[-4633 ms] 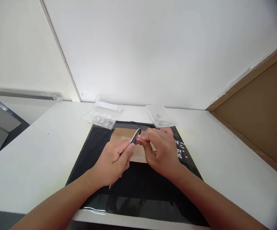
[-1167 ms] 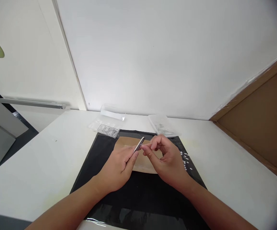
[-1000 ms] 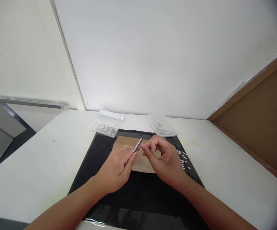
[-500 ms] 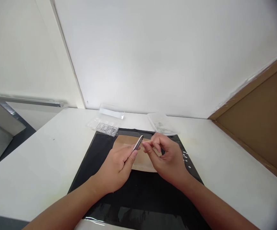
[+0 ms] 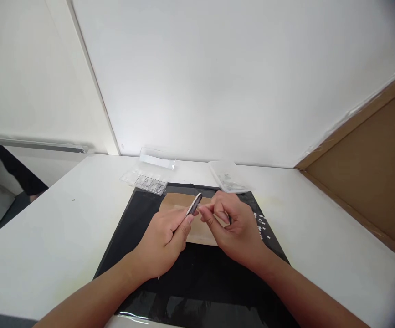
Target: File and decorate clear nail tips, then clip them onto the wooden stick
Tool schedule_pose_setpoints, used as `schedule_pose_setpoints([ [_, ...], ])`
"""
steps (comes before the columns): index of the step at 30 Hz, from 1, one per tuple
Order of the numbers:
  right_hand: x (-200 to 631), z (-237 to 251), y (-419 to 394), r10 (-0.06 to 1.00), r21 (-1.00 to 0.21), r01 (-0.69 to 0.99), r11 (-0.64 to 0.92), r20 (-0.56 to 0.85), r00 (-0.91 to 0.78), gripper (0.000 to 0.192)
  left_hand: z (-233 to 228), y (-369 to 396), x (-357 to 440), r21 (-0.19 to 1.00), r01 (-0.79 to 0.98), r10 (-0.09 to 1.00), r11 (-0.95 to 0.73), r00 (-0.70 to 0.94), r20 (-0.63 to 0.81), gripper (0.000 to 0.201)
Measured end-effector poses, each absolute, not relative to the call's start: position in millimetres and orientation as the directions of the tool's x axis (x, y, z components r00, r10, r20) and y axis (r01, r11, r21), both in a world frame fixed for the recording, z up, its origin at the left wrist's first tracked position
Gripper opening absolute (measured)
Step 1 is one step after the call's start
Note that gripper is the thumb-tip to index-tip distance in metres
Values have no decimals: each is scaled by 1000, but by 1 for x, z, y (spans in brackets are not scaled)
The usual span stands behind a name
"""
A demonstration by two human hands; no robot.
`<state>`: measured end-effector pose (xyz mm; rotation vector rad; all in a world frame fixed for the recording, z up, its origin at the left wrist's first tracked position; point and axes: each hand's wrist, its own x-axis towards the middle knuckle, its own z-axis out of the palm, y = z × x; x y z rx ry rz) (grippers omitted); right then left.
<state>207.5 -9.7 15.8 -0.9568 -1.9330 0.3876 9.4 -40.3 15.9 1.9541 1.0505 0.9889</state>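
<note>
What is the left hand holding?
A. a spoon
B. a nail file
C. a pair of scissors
B: the left hand grips a slim nail file, its tip raised toward the right hand over the brown sheet.

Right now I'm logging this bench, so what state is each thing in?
left hand: closed around a nail file, tip raised
right hand: fingers curled, pinched at the file's tip; anything held is too small to tell
brown sheet: flat on the black mat
compartment box: lid open
clear tray: open, small bits inside
</note>
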Motion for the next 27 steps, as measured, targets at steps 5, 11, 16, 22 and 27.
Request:
schedule_pose_setpoints([
  [5,207,17,-10,744,-562,513,649,610,-273,47,16,-40,10,873,319,898,-370,365,247,40],
  [11,206,18,-11,729,-512,549,660,615,-302,49,16,-40,11,878,318,901,-358,363,237,42],
  [16,206,19,-13,691,-461,544,701,626,-361,47,17,-40,10,836,364,886,-411,376,272,41],
  [22,207,18,-10,689,-449,562,694,643,-336,47,18,-40,10,821,368,876,-437,380,296,39],
  [27,207,19,-10,688,-459,565,686,661,-299,48,20,-42,11,836,357,886,-417,365,286,41],
])
